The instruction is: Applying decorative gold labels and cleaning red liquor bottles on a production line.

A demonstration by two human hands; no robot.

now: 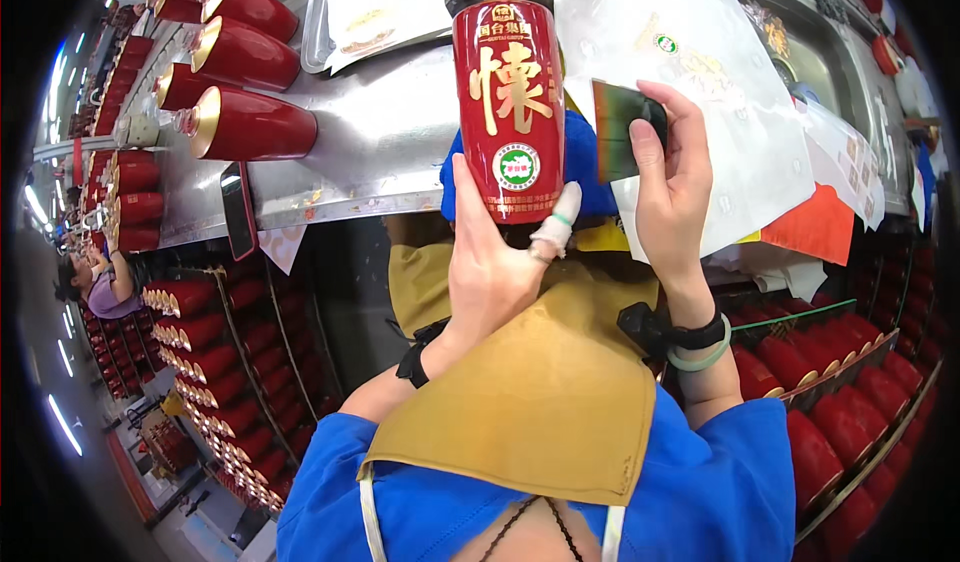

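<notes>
A red bottle (482, 57) with gold characters and a round green-and-white emblem lies on a blue cloth (590, 170), its neck pointing away from me. My left hand (490, 262) grips it round the lower end, with a white wrap on the thumb. Just right of the bottle, my right hand (672, 167) pinches a dark green, flat scraper-like piece (622, 130) between thumb and fingers. That piece is held upright and apart from the bottle. A white sheet with gold prints (730, 112) spreads under and beyond my right hand.
Several red bottles (255, 125) lie at the left of the metal table (370, 132). A phone (238, 212) rests at its near edge. Papers on a clear tray (385, 7) sit beyond. Racks of red bottles stand left and right below. Another person (108, 287) is far left.
</notes>
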